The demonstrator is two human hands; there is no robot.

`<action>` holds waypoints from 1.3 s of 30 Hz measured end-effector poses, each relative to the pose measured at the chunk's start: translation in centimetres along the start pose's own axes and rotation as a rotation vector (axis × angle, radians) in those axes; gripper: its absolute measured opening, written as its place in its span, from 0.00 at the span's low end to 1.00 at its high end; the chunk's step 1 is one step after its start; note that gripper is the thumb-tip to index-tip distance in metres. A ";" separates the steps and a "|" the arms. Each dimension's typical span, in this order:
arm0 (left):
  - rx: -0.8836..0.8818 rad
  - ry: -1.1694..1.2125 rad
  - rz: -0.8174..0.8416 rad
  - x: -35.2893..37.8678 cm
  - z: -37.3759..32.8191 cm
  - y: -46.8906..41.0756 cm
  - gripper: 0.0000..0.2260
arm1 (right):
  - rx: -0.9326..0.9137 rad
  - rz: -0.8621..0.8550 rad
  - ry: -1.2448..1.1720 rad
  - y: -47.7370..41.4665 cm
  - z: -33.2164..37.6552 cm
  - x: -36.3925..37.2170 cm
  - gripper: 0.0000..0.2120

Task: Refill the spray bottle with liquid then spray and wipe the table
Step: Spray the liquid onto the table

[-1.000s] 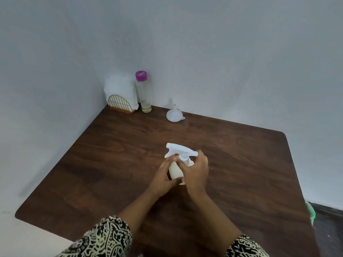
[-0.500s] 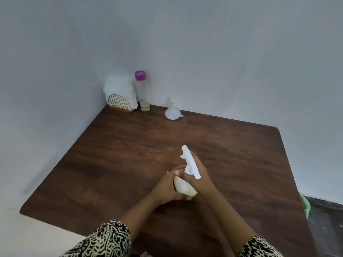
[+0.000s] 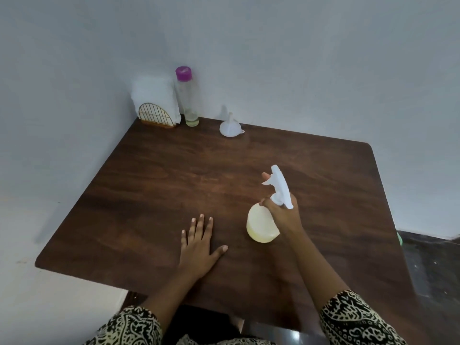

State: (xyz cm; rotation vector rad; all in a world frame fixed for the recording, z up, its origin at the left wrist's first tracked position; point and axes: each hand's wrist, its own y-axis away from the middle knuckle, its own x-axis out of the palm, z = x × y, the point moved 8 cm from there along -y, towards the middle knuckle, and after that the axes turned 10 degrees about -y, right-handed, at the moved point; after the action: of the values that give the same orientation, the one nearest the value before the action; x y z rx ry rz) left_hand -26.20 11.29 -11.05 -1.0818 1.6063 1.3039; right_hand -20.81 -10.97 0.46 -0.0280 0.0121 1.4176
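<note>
One spray bottle (image 3: 261, 225), pale and tilted, seems lifted just off the table (image 3: 149, 195) in the right hand (image 3: 283, 215). That hand's fingers curl round the neck, and the forefinger reaches out beside the trigger. The nozzle points ahead of those fingertips, away from the person. To spray well, I judge the forefinger should hook the trigger fully and the nozzle should dip toward the wood beyond the knuckles. The left hand (image 3: 199, 247) lies flat with straight, spread fingers, apart from the bottle. Far beyond all the fingertips stand a funnel (image 3: 230, 127), a purple-capped bottle (image 3: 188, 100) and a napkin holder (image 3: 156, 108).
</note>
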 end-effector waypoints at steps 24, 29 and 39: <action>-0.108 -0.105 -0.122 0.1 0.5 1.6 0.53 | 0.217 0.176 0.219 9.7 -0.4 -4.1 0.11; -0.188 -0.111 -0.138 0.2 0.8 2.0 0.53 | 0.192 0.159 0.213 9.2 -0.2 -5.3 0.10; -0.217 -0.142 -0.119 -0.4 0.6 2.3 0.55 | 0.237 0.317 0.231 9.3 -0.3 -6.8 0.15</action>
State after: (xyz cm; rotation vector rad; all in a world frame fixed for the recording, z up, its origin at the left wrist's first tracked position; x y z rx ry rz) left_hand -28.18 12.22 -10.07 -1.1679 1.2990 1.4647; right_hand -31.01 -16.25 0.17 0.0070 0.3897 1.7142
